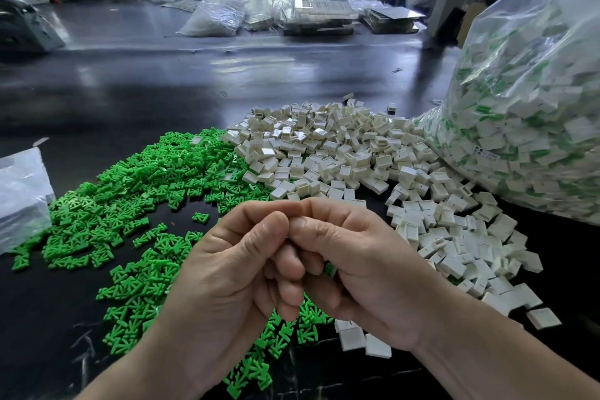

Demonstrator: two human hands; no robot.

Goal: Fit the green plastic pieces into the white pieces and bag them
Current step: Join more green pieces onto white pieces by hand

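Grips a green piece [330, 269] in the curled fingers of the right hand [363, 269], with only a sliver of it showing below the knuckles. Meets the left hand [233, 273] thumb tip to thumb tip, fingers of both clenched inward, raised above the table [130, 91]. Cannot tell what the left one grasps; probably a white shell, hidden between the thumbs.

Just under and left of the hands: loose green pieces [130, 204], spread wide. Beyond and to the right: loose white pieces [324, 153], heaped, touching the green heap along one edge and running up against the big clear bag [519, 107], which is packed with white-and-green units. At the far left edge: a small clear bag [19, 195], lying flat.

Seems to be mid-fit, done blind inside the fists. Risks from here:
- Pushing the green piece in crooked, which could jam it or bend its prongs.
- Losing the pinch and dropping a half-seated unit into the heaps, where it would pass for a loose part.
- Dragging the right forearm through the white pieces below it and sweeping some off the near edge.
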